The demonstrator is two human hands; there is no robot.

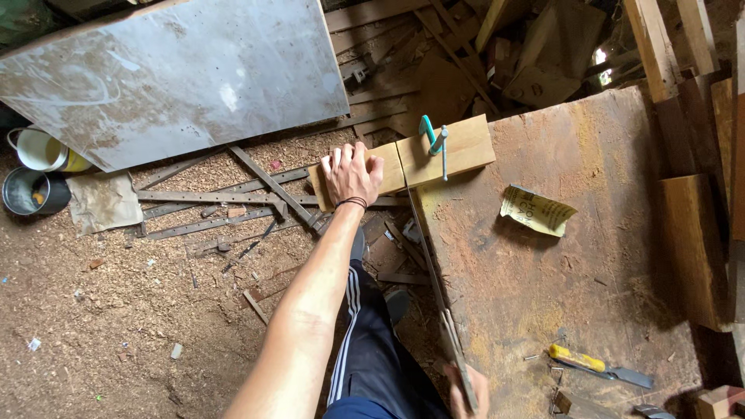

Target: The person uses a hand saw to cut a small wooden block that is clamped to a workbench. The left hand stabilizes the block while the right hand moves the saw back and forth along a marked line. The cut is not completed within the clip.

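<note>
Plank [454, 151]: under left hand [353, 172], fingers [341, 157] spread flat on it; teal clamp [434, 140] just right.
Saw [434, 287]: right hand [466, 392] gripping handle.
Label: crumpled yellow paper pkg [535, 209], well right of fingers.

We list: pale, smooth-planed wooden plank [403, 159]; teal, glossy-coated metal clamp [434, 140]; thin dull steel handsaw blade [431, 271]; reddish, rough, sawdust-dusted wooden bench top [559, 295]; crumpled yellow paper scrap [537, 209] — matt; large grey, scuffed sheet-metal panel [171, 77] — dull.
</note>
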